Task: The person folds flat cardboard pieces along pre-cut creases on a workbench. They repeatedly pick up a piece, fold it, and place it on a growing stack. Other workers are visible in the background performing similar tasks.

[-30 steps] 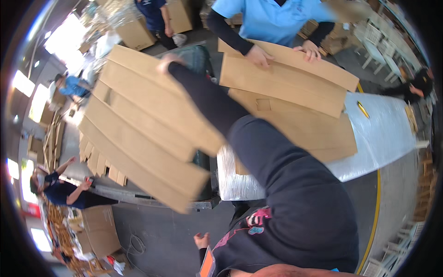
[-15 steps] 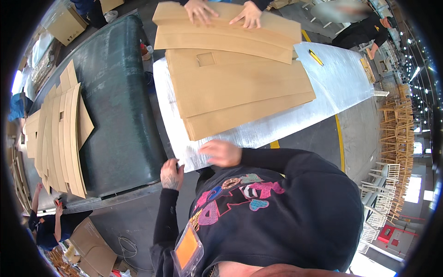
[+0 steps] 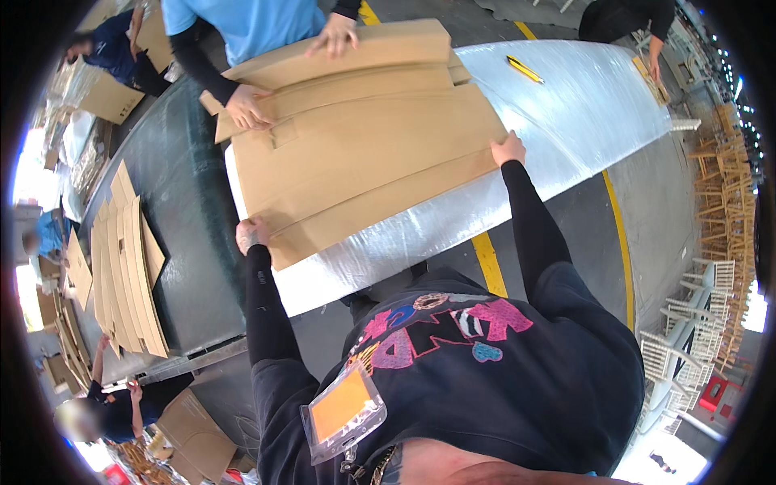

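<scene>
A flattened cardboard box [image 3: 380, 153] lies on the table wrapped in shiny film [image 3: 558, 121]. My left hand [image 3: 252, 234] grips its near left corner, the fingers hooked over the edge. At its right edge, my right hand [image 3: 508, 149] has closed on the cardboard. Across the table a co-worker in a light blue shirt rests one hand [image 3: 249, 107] on the raised far flaps [image 3: 364, 56] and the other hand [image 3: 335, 36] near their top edge. Whether more sheets lie beneath is hard to make out.
A yellow utility knife [image 3: 525, 69] lies on the film at the far right. To the left, a dark green surface [image 3: 198, 186] bears several stacked cardboard sheets [image 3: 125, 275]. Other people work around, and wooden chairs [image 3: 722, 234] are piled at the right.
Both my hands have moved from the table's near edge out to the cardboard and taken hold of it. The far flaps and the co-worker's hands have shifted left in view.
</scene>
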`<act>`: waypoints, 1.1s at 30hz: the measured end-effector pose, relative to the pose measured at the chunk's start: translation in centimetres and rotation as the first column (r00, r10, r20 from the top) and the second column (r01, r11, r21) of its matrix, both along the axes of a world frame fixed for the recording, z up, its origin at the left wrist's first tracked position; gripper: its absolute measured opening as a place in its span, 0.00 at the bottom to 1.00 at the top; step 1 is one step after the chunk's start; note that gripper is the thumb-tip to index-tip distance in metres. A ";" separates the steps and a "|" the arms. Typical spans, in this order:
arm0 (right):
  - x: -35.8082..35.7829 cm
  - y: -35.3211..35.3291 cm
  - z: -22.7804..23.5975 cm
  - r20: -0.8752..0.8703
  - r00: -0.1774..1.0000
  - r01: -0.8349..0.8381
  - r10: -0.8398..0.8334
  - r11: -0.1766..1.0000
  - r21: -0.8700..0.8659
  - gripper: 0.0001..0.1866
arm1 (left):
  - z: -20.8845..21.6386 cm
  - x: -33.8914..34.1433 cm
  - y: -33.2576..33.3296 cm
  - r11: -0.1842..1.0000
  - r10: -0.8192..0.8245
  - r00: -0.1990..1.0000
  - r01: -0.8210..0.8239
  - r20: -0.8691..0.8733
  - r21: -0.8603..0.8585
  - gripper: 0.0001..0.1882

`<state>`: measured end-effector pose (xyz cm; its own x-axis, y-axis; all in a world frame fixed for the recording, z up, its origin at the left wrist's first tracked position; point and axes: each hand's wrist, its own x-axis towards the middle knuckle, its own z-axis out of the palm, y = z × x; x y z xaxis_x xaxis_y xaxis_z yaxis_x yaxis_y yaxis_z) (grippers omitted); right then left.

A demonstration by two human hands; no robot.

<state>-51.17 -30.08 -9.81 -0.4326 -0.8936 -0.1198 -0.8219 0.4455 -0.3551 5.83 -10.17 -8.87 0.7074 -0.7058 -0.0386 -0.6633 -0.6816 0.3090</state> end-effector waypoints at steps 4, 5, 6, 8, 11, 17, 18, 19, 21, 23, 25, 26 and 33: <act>-4.7 -2.4 0.0 0.122 0.984 -0.150 0.129 0.971 0.187 0.30 | 1.3 -2.5 -0.1 0.999 -0.033 0.999 0.033 -0.015 0.004 0.20; -5.5 -2.6 0.1 0.103 0.987 -0.141 0.122 0.969 0.204 0.28 | 1.4 -3.3 -0.3 0.998 -0.036 0.999 0.037 -0.020 0.045 0.20; -5.8 -2.9 0.7 0.071 0.990 -0.137 0.124 0.966 0.218 0.26 | 1.3 -3.9 -0.1 0.996 -0.032 0.999 0.034 -0.037 0.080 0.20; -3.6 -2.2 0.1 0.050 0.990 -0.142 0.134 0.954 0.264 0.23 | 2.0 -4.4 1.4 0.989 -0.019 1.000 0.019 -0.002 0.148 0.20; -6.8 -2.6 1.3 0.070 0.992 -0.113 0.102 0.980 0.167 0.22 | 1.5 -5.4 0.3 0.996 -0.036 0.996 0.043 -0.085 0.082 0.20; -7.0 0.2 1.7 -0.043 0.969 -0.240 0.243 0.969 0.054 0.17 | 1.0 -7.0 1.8 1.000 0.003 1.000 -0.003 0.007 -0.001 0.19; -6.9 1.2 1.2 -0.033 0.965 -0.256 0.259 0.963 0.085 0.17 | 1.6 -7.6 1.8 0.999 0.015 0.997 -0.013 -0.070 0.033 0.18; -5.5 1.8 0.8 0.002 0.954 -0.297 0.299 0.949 0.102 0.18 | 1.9 -7.4 2.6 0.999 0.032 0.997 -0.031 -0.068 0.006 0.19; -3.8 2.1 0.4 0.036 0.961 -0.275 0.275 0.961 0.000 0.19 | 2.3 -7.3 3.9 0.996 0.059 0.996 -0.063 -0.073 -0.055 0.19; -2.7 0.5 0.1 0.086 0.983 -0.135 0.163 0.956 -0.261 0.21 | 2.5 -5.9 4.8 0.988 0.101 0.994 -0.104 -0.032 -0.111 0.20; -4.9 -1.5 -0.6 0.022 0.993 -0.106 0.120 0.936 -0.336 0.33 | 2.4 -7.1 2.9 0.997 0.055 0.989 -0.048 -0.135 0.052 0.21; -6.9 -3.1 -0.7 -0.019 0.994 -0.107 0.108 0.912 -0.397 0.34 | 1.9 -7.6 1.7 1.000 0.014 0.988 -0.014 -0.154 0.003 0.22; -5.9 -6.1 0.5 0.078 0.965 -0.258 0.252 0.962 0.090 0.28 | 1.3 -7.6 2.0 0.992 0.084 0.994 -0.077 -0.070 0.097 0.22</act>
<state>-57.09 -36.22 -9.29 -0.1806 -0.9556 -0.2329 -0.8894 0.2598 -0.3762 -1.82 -8.15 -7.56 0.7548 -0.6372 -0.1558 -0.5826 -0.7604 0.2870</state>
